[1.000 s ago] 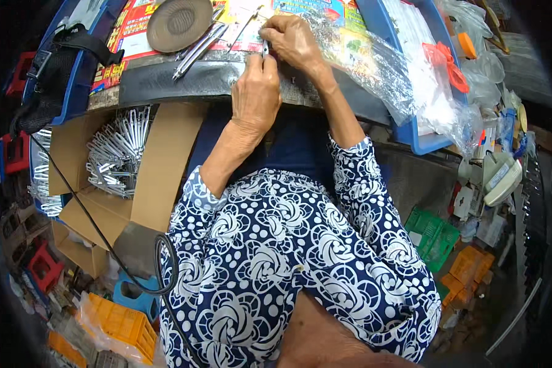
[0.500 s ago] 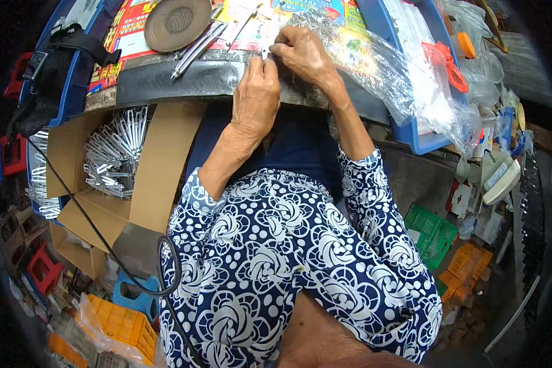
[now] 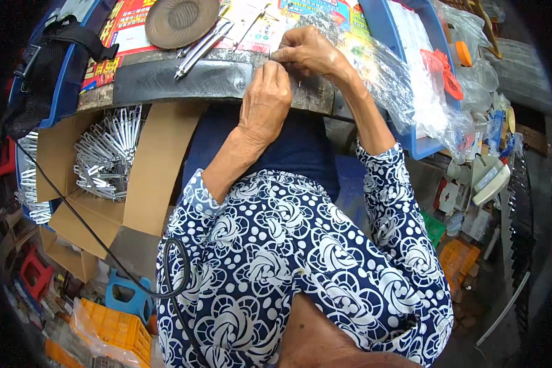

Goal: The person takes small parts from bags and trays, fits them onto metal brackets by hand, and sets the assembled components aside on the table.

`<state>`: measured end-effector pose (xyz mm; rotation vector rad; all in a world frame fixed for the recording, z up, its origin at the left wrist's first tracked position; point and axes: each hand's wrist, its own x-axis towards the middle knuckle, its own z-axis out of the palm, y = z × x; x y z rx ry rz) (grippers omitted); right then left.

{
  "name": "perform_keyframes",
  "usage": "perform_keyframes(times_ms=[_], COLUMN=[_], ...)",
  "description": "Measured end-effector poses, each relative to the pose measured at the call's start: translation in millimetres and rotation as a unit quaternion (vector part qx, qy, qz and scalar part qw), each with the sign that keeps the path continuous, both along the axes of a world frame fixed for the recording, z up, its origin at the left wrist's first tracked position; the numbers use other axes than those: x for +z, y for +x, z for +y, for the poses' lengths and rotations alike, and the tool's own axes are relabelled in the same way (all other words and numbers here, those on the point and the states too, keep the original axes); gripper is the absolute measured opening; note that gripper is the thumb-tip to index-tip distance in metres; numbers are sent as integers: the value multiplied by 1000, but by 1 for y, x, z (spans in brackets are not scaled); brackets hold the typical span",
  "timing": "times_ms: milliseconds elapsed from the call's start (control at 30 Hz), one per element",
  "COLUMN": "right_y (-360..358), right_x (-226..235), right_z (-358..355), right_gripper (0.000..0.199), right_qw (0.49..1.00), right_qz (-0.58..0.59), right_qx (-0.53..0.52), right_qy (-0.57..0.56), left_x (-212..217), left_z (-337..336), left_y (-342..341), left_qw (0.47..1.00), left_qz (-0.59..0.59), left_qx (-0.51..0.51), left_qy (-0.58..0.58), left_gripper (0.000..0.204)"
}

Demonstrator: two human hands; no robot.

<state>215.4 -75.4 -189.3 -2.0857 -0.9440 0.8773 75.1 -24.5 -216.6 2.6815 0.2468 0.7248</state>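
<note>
My left hand [image 3: 265,95] is closed at the near edge of the worktable, its fingertips pressed together. Just beyond and to the right, my right hand [image 3: 313,54] is bent in a pinch, thumb and forefinger almost meeting the left fingertips. Whatever they pinch is hidden or too small to name. Slim silvery metal pieces [image 3: 203,50] lie in a bundle left of the hands, and a thinner metal piece [image 3: 250,28] lies apart from them. Beside the bundle is a brown round ridged dish [image 3: 181,23]. A dark smooth strip [image 3: 181,81] covers the table edge near my left hand.
Clear plastic wrap [image 3: 380,70] spreads right of my hands toward a blue tray [image 3: 426,146] with white contents and a red tie. Below left, a cardboard box [image 3: 156,165] holds many silvery metal pieces. A black cable [image 3: 92,230] hangs across the left side; a blue stool [image 3: 129,294] stands below.
Both hands have shifted slightly right and stay close together. My right forearm has swung outward. A small light piece that showed between the fingertips is no longer visible.
</note>
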Motion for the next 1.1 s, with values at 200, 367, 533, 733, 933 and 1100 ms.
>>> perform_keyframes(times_ms=[200, 367, 533, 733, 933, 1100], right_y=[6, 5, 0, 4, 7, 13], right_x=[5, 9, 17, 18, 23, 27], right_z=[5, 9, 12, 14, 18, 23], right_gripper=[19, 20, 20, 19, 15, 14], right_qw=[998, 996, 992, 991, 988, 972], right_qz=[40, 34, 27, 74, 101, 165], right_qx=[29, 36, 13, -1, 38, 36], right_qy=[-49, -79, -121, -115, -113, -163], left_x=[1, 2, -1, 2, -2, -2], left_z=[-2, -2, -4, -5, -3, -1], left_y=[0, -1, 1, 2, 0, 1], left_qw=[999, 999, 998, 998, 998, 998], left_qz=[26, 8, -8, 17, 25, 19], left_qx=[-15, -14, -12, -21, -25, -38], left_qy=[21, 35, 53, 55, 50, 37], left_gripper=[24, 25, 23, 23, 24, 21])
